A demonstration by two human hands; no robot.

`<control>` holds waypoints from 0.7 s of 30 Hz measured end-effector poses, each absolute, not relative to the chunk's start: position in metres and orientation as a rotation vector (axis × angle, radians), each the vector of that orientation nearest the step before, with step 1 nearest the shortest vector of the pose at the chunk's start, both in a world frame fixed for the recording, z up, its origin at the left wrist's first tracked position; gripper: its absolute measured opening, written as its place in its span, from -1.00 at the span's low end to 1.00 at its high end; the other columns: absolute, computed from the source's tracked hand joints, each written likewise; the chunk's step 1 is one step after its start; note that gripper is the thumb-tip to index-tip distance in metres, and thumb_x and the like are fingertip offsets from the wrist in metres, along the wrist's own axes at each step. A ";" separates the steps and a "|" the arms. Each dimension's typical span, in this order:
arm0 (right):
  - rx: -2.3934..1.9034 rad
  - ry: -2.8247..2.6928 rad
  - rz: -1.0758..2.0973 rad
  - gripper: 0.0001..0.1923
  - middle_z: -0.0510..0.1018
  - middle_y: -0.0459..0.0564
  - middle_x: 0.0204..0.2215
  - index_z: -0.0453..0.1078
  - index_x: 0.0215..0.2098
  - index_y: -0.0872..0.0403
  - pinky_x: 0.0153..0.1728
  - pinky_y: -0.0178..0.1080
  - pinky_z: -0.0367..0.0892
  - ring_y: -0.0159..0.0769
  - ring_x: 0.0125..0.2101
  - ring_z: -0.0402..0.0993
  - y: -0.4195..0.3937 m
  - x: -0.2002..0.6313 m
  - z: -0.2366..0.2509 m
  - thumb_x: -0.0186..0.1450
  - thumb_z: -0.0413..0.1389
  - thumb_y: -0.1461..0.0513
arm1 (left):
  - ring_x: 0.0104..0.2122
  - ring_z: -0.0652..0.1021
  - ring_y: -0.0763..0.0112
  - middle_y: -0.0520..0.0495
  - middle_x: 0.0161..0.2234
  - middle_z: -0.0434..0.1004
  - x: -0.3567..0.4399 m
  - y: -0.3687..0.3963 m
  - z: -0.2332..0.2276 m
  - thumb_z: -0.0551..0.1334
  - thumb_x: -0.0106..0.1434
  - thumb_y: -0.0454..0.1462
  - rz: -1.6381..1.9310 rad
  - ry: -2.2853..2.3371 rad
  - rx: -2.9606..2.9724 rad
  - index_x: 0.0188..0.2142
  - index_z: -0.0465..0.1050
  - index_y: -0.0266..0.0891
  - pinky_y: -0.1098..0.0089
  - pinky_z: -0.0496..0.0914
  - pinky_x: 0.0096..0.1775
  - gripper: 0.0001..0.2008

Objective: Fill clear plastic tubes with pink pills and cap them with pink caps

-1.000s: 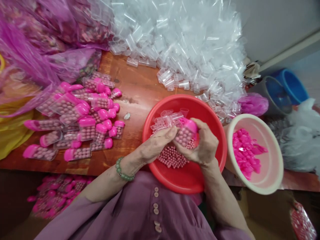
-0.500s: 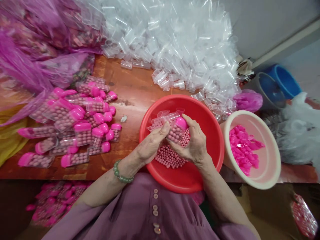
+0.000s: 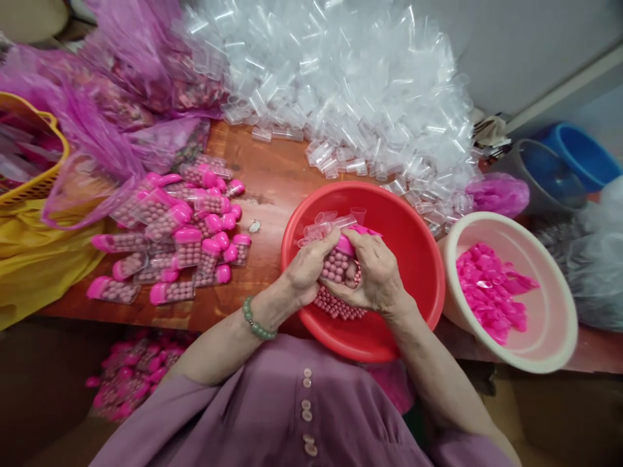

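Over the red basin (image 3: 418,259) I hold a clear bottle of pink beads (image 3: 335,266) with a bright pink cap. My left hand (image 3: 309,264) is closed on its left side, with a green bead bracelet (image 3: 256,321) at the wrist. Wrapped round the right side is my right hand (image 3: 377,272), its thumb and fingers near the cap. Part of the bottle is hidden by my hands. Below them, loose pink beads (image 3: 335,306) lie in the basin. Several clear empty tubes (image 3: 321,225) rest at the basin's back left.
Filled, pink-capped bottles (image 3: 175,253) lie piled at left beside purple bags (image 3: 111,123) and a yellow basket (image 3: 58,155). Clear tubes (image 3: 331,84) are heaped at the back. A cream tub (image 3: 549,305) holding pink caps (image 3: 491,292) stands right of the basin.
My hands have closed more round the bottle, and its cap has shifted left, partly behind my right hand. The view has turned, bringing the yellow basket in at left.
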State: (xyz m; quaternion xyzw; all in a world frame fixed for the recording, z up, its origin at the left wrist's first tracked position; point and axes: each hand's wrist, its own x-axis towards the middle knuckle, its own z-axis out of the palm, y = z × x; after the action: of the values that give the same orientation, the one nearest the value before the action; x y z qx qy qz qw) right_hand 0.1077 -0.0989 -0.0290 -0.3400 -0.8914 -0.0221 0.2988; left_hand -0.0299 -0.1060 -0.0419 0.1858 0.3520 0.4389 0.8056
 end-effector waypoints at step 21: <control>-0.892 -2.578 0.231 -0.33 0.52 0.25 0.05 0.12 0.33 0.11 -0.10 0.04 0.51 0.03 -0.03 0.54 -0.111 0.128 -0.020 0.36 0.06 -0.01 | -0.47 0.53 0.39 -0.05 -0.41 0.50 -0.103 -0.138 -0.034 0.11 0.35 0.04 1.265 1.158 1.166 -0.22 0.32 -0.24 0.34 0.41 -0.35 -0.64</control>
State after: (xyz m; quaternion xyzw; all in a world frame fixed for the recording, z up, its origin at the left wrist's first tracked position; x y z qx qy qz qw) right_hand 0.1276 -0.1106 -0.0200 -0.3192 -0.9226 0.0828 0.2004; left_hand -0.1030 -0.1377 -0.0338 0.4841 0.4805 0.5252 0.5089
